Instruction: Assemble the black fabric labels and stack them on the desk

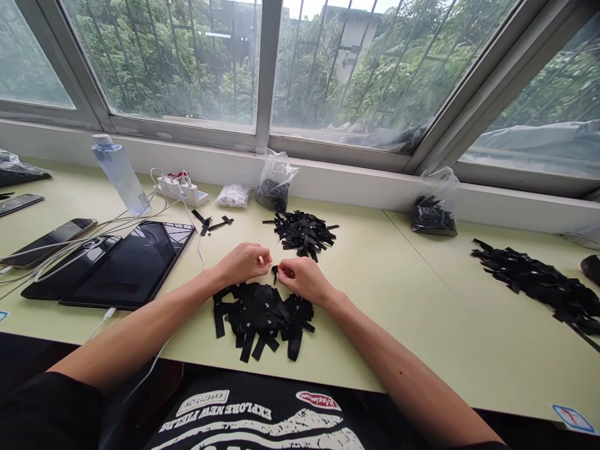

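Both hands are closed in pinches over a pile of black fabric labels near the table's front edge. My right hand pinches a small black label by one end. My left hand is curled just left of that label, its fingertips close to it; whether they touch it is unclear. A second heap of black labels lies just beyond the hands.
A tablet, phones, white cables and a power strip lie at left, beside a tilted water bottle. Plastic bags of labels stand by the window wall. Another long label heap is at right.
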